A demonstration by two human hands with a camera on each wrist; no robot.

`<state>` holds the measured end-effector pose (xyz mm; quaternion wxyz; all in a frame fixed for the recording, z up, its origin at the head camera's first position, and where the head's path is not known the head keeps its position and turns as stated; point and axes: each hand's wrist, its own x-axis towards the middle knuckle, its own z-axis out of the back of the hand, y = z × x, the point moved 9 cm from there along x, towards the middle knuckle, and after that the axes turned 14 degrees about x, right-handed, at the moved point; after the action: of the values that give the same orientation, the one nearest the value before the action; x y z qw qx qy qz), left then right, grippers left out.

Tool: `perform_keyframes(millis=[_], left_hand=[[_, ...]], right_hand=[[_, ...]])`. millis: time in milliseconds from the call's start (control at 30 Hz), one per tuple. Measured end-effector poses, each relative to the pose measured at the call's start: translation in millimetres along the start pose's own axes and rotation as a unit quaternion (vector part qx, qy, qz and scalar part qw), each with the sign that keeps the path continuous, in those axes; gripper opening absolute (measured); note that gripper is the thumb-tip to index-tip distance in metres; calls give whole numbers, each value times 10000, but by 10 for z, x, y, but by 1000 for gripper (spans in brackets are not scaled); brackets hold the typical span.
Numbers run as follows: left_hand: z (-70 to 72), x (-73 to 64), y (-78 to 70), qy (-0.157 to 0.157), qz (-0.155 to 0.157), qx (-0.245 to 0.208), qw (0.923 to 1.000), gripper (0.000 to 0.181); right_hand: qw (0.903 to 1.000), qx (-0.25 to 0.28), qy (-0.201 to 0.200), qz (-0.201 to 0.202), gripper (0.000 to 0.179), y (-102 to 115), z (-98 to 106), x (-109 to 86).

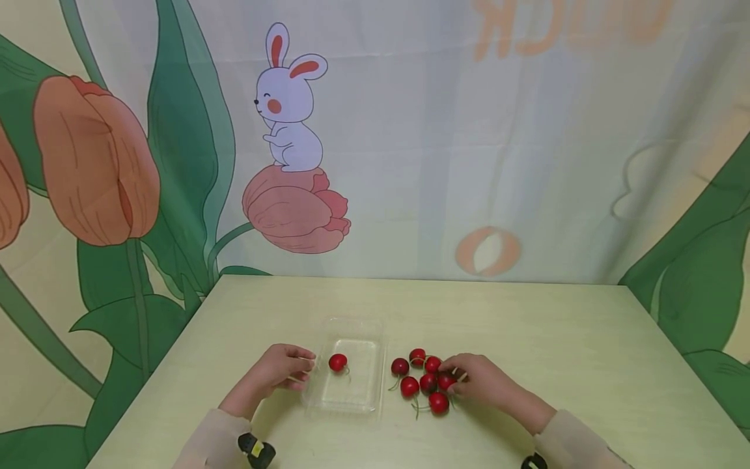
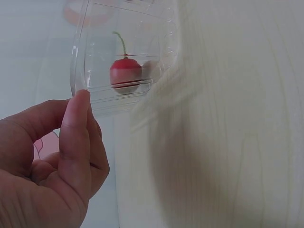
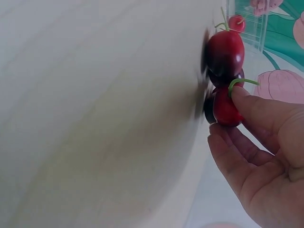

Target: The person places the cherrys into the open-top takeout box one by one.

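A clear plastic box (image 1: 375, 371) lies on the table with one red cherry (image 1: 338, 363) in it, its stem showing. At the box's left rim, my left hand (image 1: 281, 369) pinches the edge between thumb and fingers, as the left wrist view (image 2: 71, 152) shows. To the right of the box, several dark red cherries (image 1: 409, 387) with green stems sit in a loose cluster. My right hand (image 1: 483, 381) is at the cluster's right side, with thumb and fingers around a cherry (image 3: 227, 108) that is close against others.
The pale wooden table (image 1: 527, 312) reaches back to a printed curtain (image 1: 398, 143) with tulips and a rabbit. A dark wrist strap (image 1: 256, 449) sits on the left sleeve.
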<state>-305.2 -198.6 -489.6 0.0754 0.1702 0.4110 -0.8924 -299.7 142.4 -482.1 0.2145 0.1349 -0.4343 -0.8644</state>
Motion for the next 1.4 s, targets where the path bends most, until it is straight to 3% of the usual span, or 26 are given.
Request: perform_keyframes(millis=[267, 900, 1167, 1400], left_hand=[[6, 10, 9, -14, -11, 6, 10000, 26], [12, 9, 13, -37, -21, 10, 10000, 25], [4, 24, 25, -76, -6, 1, 10000, 25], [-4, 22, 8, -70, -53, 22, 10000, 25]], right_hand=[[9996, 17, -68, 289, 31, 143, 73, -5], [9982, 373, -384, 287, 33, 328, 93, 116], [9949, 600, -538, 614, 33, 452, 61, 177], [9921, 997, -601, 459, 35, 507, 49, 241]])
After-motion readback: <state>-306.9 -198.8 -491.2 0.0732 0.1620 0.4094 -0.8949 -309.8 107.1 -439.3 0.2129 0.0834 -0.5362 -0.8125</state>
